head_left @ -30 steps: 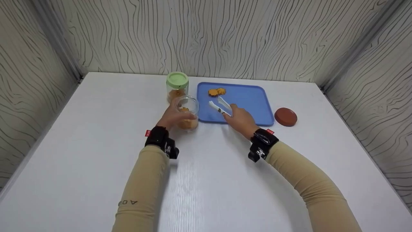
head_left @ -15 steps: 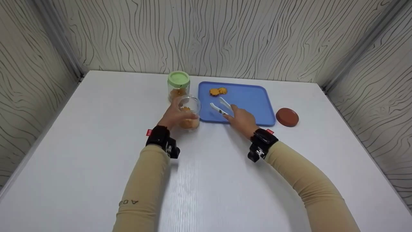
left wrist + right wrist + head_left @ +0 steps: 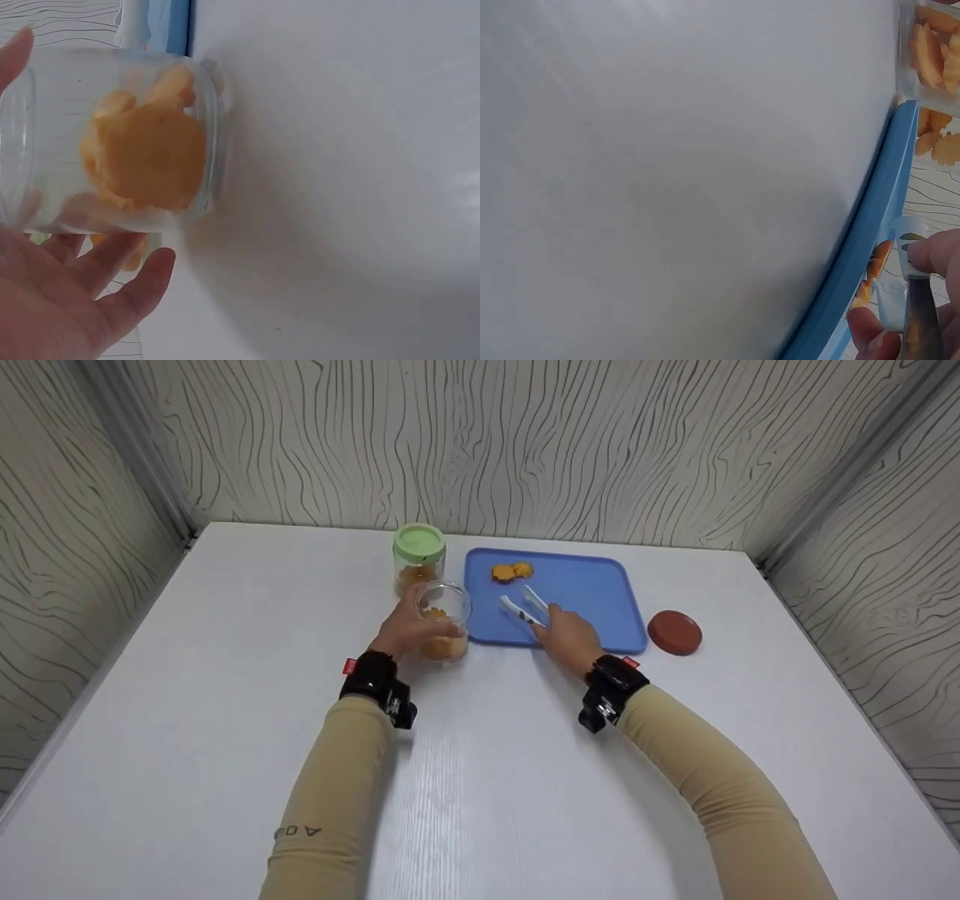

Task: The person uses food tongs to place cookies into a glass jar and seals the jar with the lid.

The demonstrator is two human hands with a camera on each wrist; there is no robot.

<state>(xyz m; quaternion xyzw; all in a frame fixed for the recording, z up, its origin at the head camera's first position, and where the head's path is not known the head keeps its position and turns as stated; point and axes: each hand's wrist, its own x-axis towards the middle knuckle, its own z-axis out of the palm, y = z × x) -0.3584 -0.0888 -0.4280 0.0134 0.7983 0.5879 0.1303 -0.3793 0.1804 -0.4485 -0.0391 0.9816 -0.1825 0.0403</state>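
- The right hand (image 3: 570, 639) grips white tongs (image 3: 517, 609); their parted tips, long axis between 10 and 11 o'clock, hold nothing.
- Two cookies (image 3: 512, 572) lie on the blue tray (image 3: 589, 592), between 10 and 11 o'clock from the right hand, the nearer one, and just beyond the tips.
- The left hand (image 3: 406, 630) grips the open jar (image 3: 448, 613), cookies inside, at 9 o'clock from the right hand.
- Farther out: green-lidded jar (image 3: 419, 556) at 11 o'clock from the open jar, brown-red lid (image 3: 675, 633) at 3 from the right hand.
- Against the earliest view, the tips sit slightly farther from the cookies, toward 4 o'clock; the left hand's hold looks unchanged.
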